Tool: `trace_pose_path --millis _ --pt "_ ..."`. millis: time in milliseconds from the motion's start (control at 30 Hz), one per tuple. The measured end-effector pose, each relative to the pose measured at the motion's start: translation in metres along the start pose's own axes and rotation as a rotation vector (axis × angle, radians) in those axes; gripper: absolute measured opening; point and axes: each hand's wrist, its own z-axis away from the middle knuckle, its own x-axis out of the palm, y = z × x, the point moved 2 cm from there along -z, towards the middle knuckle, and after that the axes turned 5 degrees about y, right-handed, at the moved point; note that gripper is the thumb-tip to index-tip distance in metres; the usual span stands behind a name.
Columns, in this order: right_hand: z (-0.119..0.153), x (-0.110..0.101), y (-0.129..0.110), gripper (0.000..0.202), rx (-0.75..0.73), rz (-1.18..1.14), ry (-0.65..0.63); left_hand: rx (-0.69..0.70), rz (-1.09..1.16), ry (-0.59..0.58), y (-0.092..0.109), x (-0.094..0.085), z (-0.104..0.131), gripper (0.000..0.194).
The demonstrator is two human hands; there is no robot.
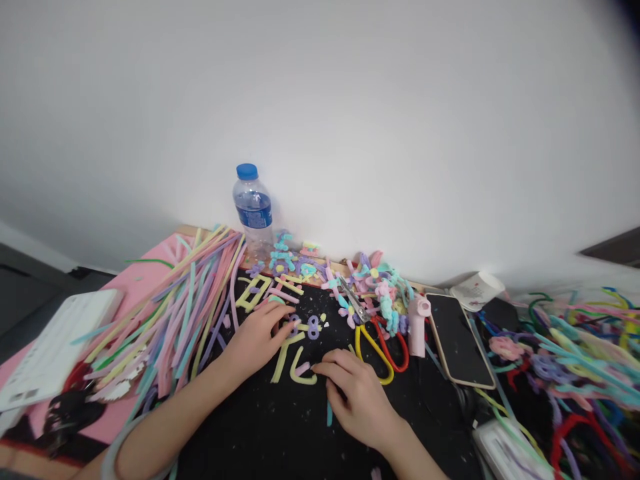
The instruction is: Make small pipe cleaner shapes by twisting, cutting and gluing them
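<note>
On the black mat (pixel 260 433) lie short pipe-cleaner pieces. My left hand (pixel 260 335) rests over them, thumb and index finger apart beside a purple looped piece (pixel 313 327). Below it are a straight yellow-green piece (pixel 281 361) and a curved yellow-green piece (pixel 302 378). My right hand (pixel 353 393) has its fingers curled at the right end of the curved piece, near a small pink bit (pixel 302 369); whether anything is between the fingertips is too small to tell. A blue strip (pixel 329 413) shows beside the right thumb.
Long pastel pipe cleaners (pixel 190 300) spread at left. A water bottle (pixel 254 210) stands by the wall. Red and yellow scissors (pixel 373 340), a pink device (pixel 417 327), a phone (pixel 460 340) and a paper cup (pixel 477 291) lie rightward, beside more pipe cleaners (pixel 585 360).
</note>
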Motion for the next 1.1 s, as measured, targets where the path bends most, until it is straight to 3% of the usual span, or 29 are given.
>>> trace_pose_path --millis 133,300,400,533,633,733,900,1100 --pt "0.002 -0.004 0.004 0.030 -0.028 -0.067 0.224 -0.011 0.090 0.133 0.007 -0.012 -0.004 0.024" --pt "0.005 -0.009 0.013 0.017 0.054 -0.125 0.454 -0.252 0.292 0.277 0.020 -0.052 -0.006 0.030" --pt "0.006 -0.012 0.015 0.029 0.097 -0.078 0.492 -0.288 0.143 0.336 0.019 -0.089 -0.007 0.032" --pt "0.007 -0.012 0.015 0.034 0.086 -0.058 0.492 -0.294 -0.253 0.242 -0.005 -0.126 -0.012 0.024" --pt "0.007 -0.011 0.015 0.034 0.080 -0.046 0.481 -0.376 -0.293 0.095 -0.030 -0.124 -0.020 0.017" --pt "0.006 -0.011 0.015 0.034 0.086 -0.028 0.470 -0.390 -0.219 -0.055 -0.044 -0.104 -0.031 0.019" --pt "0.006 -0.011 0.014 0.035 0.099 -0.021 0.484 -0.350 -0.236 -0.004 -0.048 -0.085 -0.047 0.038" --pt "0.006 -0.009 0.016 0.037 0.137 -0.042 0.480 -0.411 -0.103 0.060 -0.041 -0.104 -0.049 0.038"
